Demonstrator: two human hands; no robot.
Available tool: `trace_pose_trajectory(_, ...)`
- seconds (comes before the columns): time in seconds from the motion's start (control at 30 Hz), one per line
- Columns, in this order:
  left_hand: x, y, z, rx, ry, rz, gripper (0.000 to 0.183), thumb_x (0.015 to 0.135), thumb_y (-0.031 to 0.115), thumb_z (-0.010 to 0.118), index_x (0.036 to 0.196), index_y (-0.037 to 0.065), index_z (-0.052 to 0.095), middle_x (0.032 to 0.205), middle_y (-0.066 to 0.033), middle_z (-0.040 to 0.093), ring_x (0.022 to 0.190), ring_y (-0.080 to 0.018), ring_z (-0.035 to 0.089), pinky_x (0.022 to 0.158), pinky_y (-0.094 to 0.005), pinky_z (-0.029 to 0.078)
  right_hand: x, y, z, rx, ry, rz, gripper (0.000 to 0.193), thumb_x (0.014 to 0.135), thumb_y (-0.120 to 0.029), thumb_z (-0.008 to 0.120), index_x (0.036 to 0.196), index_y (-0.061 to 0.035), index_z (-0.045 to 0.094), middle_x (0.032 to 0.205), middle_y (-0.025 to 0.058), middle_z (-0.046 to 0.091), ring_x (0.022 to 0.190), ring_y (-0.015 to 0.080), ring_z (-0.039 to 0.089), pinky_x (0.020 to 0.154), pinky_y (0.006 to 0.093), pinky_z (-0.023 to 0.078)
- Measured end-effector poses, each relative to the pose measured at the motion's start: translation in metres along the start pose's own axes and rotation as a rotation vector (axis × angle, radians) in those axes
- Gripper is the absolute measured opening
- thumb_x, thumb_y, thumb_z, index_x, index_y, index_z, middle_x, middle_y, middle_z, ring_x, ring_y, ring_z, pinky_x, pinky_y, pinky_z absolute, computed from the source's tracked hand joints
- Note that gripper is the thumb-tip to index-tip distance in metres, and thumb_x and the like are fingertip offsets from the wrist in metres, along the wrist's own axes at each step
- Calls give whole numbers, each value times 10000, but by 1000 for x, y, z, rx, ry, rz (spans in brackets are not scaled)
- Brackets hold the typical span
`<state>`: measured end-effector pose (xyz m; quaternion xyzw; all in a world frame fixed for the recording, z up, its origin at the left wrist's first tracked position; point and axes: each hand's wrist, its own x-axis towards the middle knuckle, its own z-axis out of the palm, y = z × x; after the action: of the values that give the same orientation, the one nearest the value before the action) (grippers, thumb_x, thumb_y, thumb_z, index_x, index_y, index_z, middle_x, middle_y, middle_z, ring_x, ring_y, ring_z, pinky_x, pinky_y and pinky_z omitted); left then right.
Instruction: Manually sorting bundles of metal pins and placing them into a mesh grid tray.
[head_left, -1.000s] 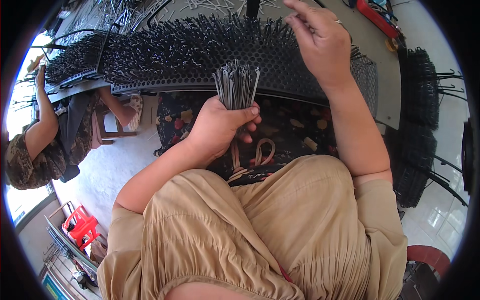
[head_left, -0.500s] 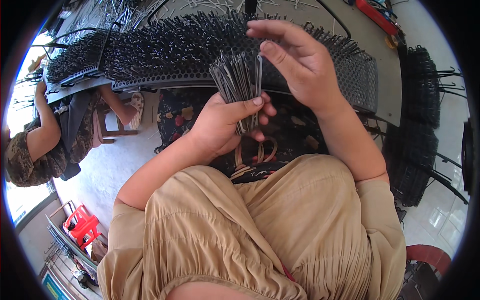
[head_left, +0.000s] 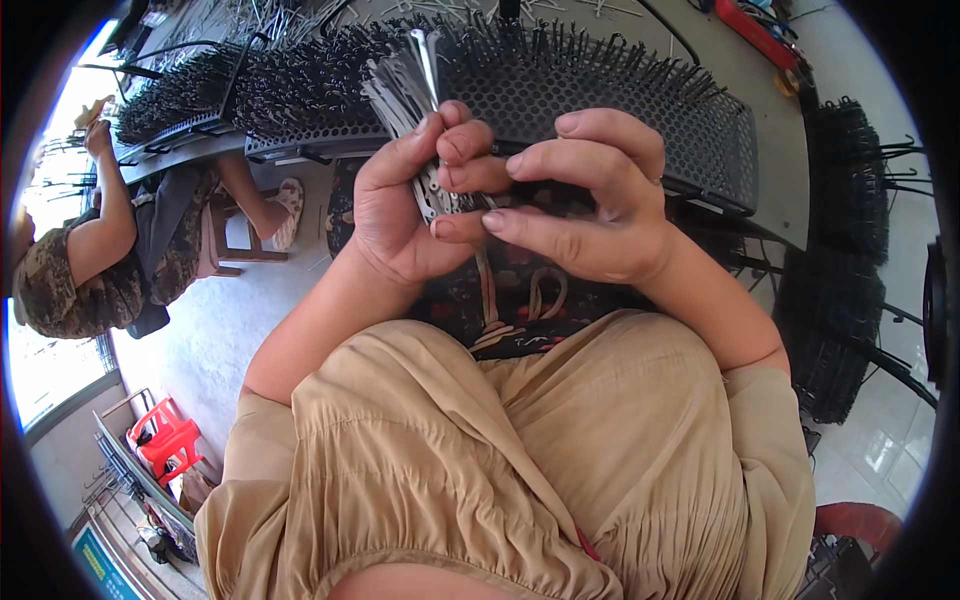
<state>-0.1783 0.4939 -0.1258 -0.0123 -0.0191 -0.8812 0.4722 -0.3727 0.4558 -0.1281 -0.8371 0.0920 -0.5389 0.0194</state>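
My left hand (head_left: 392, 215) is closed around a bundle of thin grey metal strips (head_left: 393, 90) with small holes in their ends. Two shinier strips (head_left: 426, 62) stand out above the rest, beside my left thumb and forefinger. The bundle's lower ends show below the fingers, partly hidden by them. My right hand (head_left: 612, 215) is close on the right, its thumb and forefinger curved and apart, the tips at my left fingers. Nothing shows between its fingers. Behind both hands stands a black perforated tray (head_left: 650, 135) with many dark, hook-ended rods (head_left: 310, 85) upright in it.
Loose pale strips (head_left: 590, 8) lie on the table (head_left: 790, 190) behind the tray. Black racks of rods (head_left: 840, 190) hang at the right. On the left another person (head_left: 90, 250) sits at the same table. A red plastic chair (head_left: 165, 440) stands at lower left.
My left hand has lifted the bundle up and to the left, and its fingers have curled further round it. My right hand has come down from above to beside the left fingers.
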Motion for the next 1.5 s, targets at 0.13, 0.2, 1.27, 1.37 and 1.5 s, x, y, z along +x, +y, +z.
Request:
trace_pose_trajectory(0.13, 7, -17, 1, -7, 38, -25, 132, 960, 211, 538, 1063, 132, 562, 856, 11, 502, 742, -119, 482, 415, -220, 380, -5, 7, -15, 24, -37, -70, 293, 623, -108, 815, 889, -195, 729, 1052, 23, 641, 1043, 236, 509, 834, 326, 479)
trace_pose_trajectory(0.2, 11, -23, -2, 62, 41, -26, 139, 956, 212, 545, 1072, 135, 552, 882, -12, 524, 793, -148, 520, 440, -249, 420, -12, 9, -21, 24, -54, -86, 276, 632, -92, 803, 881, -178, 723, 1054, 14, 641, 1054, 243, 509, 798, 333, 494)
trace_pose_trajectory(1.27, 52, -77, 7, 843, 845, 98, 149, 881, 67, 661, 1005, 12, 601, 847, -74, 640, 767, -179, 635, 572, -359, 597, -19, 69, -63, 896, 146, 1344, 204, 913, -73, 622, 1099, -3, 578, 855, 74, 647, 676, 95, 614, 544, 212, 498)
trace_pose_trajectory(1.37, 45, -68, 8, 835, 843, 89, 129, 887, 67, 653, 994, 19, 602, 838, -67, 633, 735, -173, 623, 565, -362, 595, -19, 58, -54, 906, 104, 1360, 257, 900, -57, 631, 1144, 1, 571, 842, 66, 648, 676, 91, 615, 551, 207, 500)
trace_pose_trajectory(1.5, 37, -57, 5, 856, 776, 13, 114, 890, 64, 643, 987, 24, 601, 825, -66, 630, 740, -173, 625, 561, -362, 593, -21, 51, -41, 907, 18, 1413, 296, 888, -42, 634, 1174, -7, 568, 816, 55, 649, 662, 93, 613, 563, 206, 507)
